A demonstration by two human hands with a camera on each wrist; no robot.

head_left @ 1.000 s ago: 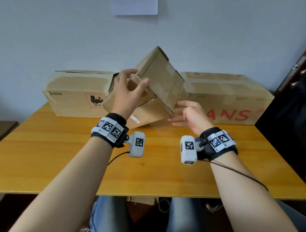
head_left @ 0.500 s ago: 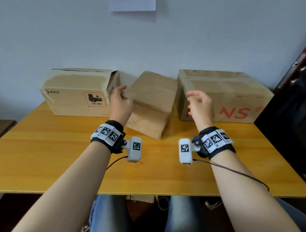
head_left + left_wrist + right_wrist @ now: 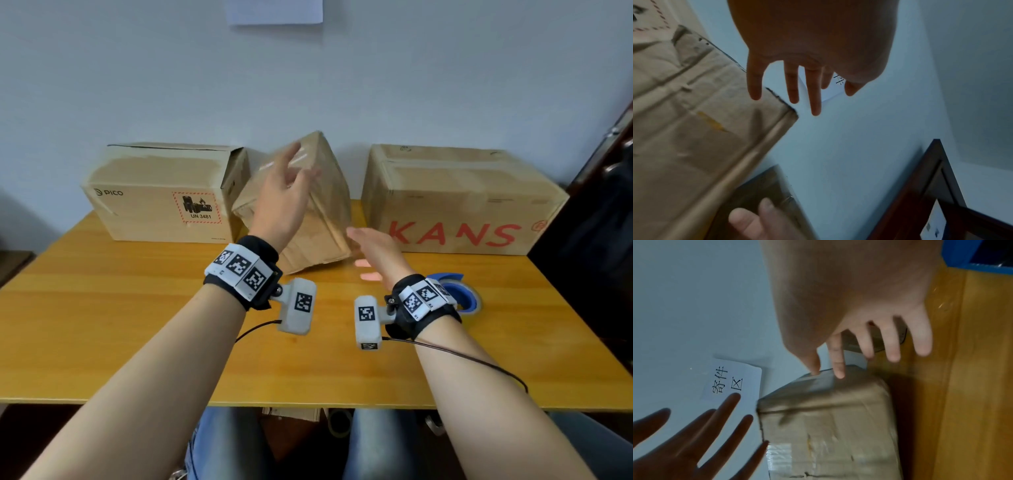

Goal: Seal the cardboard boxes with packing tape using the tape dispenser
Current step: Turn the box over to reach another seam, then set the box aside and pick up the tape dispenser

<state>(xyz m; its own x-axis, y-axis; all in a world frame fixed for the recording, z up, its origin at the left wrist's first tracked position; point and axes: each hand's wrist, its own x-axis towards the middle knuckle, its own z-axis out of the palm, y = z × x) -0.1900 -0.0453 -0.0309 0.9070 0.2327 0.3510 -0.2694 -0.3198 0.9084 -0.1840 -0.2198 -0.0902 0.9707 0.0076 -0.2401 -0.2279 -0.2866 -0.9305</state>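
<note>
Hands, left [image 3: 281, 202] and right [image 3: 375, 255], spread open beside tilted middle box [image 3: 329, 219].

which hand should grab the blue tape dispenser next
Right. The tape dispenser lies on the table beside the right wrist; the right hand is open and low, while the left hand is raised at the middle box.

Left box [image 3: 161, 202]: "PICO", "UN 3481". Right box [image 3: 459, 205]: "KANS". Wall paper [image 3: 731, 382]: "寄件区".

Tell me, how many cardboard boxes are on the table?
3: the PICO box at back left, the KANS box at back right, and a small tilted box between them. Others may be hidden.
</note>
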